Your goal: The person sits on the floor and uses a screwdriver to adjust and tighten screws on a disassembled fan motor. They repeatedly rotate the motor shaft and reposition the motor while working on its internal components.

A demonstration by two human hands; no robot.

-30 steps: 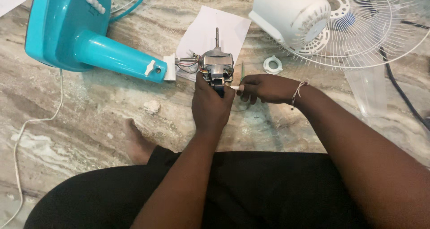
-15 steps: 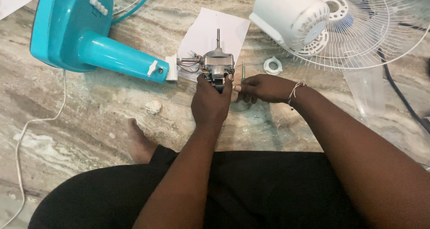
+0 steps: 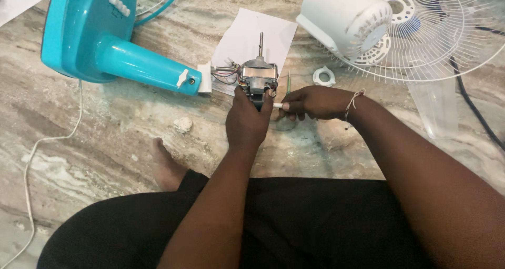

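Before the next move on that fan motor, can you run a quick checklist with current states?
1. Left hand steadying the fan motor: ok, fingers wrap its near end.
2. Right hand grip on the white-handled tool: ok, pinched at the fingertips.
3. Tool tip seated on the motor: cannot tell, hidden by the left hand.
4. Motor over the white paper: ok.
5. Wires from the teal fan stand attached to the motor: ok, they reach it.
6. White ring nut within reach: ok, beside the right hand.
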